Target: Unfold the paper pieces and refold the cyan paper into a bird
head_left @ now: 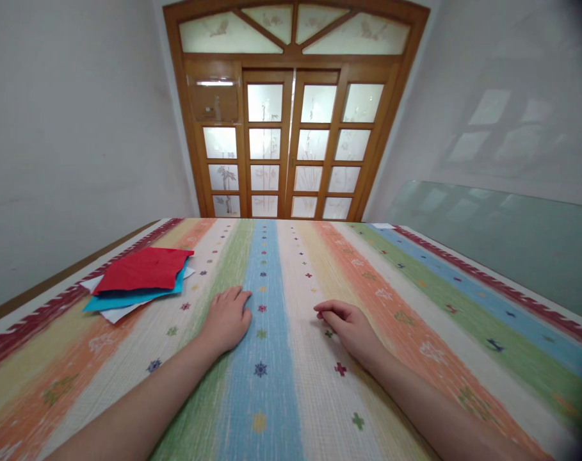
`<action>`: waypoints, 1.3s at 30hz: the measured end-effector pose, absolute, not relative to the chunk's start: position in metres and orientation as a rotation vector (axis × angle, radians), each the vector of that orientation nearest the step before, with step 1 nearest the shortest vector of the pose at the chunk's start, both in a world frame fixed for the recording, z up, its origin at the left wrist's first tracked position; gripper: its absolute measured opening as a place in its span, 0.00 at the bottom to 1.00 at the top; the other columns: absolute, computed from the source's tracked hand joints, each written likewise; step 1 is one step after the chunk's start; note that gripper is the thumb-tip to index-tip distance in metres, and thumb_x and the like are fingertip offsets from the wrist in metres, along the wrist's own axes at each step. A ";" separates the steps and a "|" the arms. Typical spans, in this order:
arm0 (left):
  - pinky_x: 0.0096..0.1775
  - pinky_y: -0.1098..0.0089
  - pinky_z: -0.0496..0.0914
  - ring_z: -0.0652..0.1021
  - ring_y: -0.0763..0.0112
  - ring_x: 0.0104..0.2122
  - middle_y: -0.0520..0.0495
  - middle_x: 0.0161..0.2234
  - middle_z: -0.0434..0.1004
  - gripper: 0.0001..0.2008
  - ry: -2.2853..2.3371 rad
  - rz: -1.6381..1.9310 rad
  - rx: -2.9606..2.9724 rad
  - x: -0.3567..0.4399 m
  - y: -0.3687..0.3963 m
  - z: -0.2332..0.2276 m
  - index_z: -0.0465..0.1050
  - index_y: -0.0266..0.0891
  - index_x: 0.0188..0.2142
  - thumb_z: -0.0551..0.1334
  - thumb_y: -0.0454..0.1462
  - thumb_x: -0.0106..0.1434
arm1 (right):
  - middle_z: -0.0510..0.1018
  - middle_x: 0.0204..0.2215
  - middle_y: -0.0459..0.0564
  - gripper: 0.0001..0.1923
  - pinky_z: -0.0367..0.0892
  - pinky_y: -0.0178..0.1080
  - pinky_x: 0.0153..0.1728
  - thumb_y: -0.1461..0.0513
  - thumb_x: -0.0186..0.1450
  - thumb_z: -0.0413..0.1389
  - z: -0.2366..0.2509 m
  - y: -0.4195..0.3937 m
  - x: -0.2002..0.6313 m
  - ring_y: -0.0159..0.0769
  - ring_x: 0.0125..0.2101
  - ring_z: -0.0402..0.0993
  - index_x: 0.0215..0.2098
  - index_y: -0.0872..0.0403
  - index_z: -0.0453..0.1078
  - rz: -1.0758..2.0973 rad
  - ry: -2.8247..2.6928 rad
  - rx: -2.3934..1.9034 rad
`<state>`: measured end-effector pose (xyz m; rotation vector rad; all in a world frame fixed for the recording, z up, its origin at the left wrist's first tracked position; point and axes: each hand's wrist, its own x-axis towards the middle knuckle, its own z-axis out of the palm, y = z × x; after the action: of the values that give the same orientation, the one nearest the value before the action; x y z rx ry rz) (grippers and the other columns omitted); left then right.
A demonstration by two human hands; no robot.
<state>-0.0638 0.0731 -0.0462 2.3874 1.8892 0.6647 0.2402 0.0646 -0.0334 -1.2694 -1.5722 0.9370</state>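
Both hands rest on the striped cloth (281,397) that covers the bench, and neither holds anything. The left hand (227,320) lies flat, palm down, fingers together and spread open on the green and blue stripes. The right hand (348,328) sits a little to its right with the fingers curled loosely under, thumb near the fingertips; whether it pinches something tiny I cannot tell, but nothing shows.

The stack of paper sheets (137,282) lies to the far left of the left hand, well apart from it: a red sheet (146,269) on top, a blue sheet (127,298) beneath, white ones peeking out below. They look flat and unfolded, so by my judgement no work on them has begun.

Nothing lies between the hands and the paper. Beyond the bench stands a wooden door (291,141) with frosted panes, and a glass panel (502,237) leans at the right wall.
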 end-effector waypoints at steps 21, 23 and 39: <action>0.62 0.54 0.58 0.68 0.53 0.61 0.38 0.62 0.68 0.23 1.853 0.473 2.480 -0.070 0.068 -0.033 0.69 0.40 0.60 0.53 0.40 0.67 | 0.81 0.30 0.51 0.14 0.66 0.39 0.36 0.56 0.57 0.55 -0.025 0.062 0.235 0.40 0.33 0.76 0.34 0.53 0.79 0.965 -1.637 -1.276; 0.62 0.55 0.58 0.67 0.54 0.61 0.39 0.62 0.67 0.23 1.851 0.444 2.483 -0.070 0.067 -0.031 0.69 0.40 0.61 0.52 0.41 0.68 | 0.81 0.31 0.51 0.14 0.66 0.39 0.36 0.56 0.58 0.55 -0.024 0.062 0.235 0.40 0.33 0.76 0.35 0.54 0.78 0.971 -1.650 -1.271; 0.63 0.54 0.56 0.67 0.54 0.62 0.37 0.62 0.67 0.24 1.850 0.440 2.495 -0.070 0.067 -0.031 0.69 0.39 0.61 0.52 0.40 0.68 | 0.83 0.36 0.51 0.12 0.68 0.43 0.43 0.62 0.64 0.52 -0.026 0.044 0.239 0.42 0.38 0.78 0.36 0.51 0.79 0.765 -1.976 -1.243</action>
<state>-0.0700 0.0669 -0.0311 2.4947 1.8498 0.4399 0.2389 0.0440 -0.0256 -1.2430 -1.9761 0.7646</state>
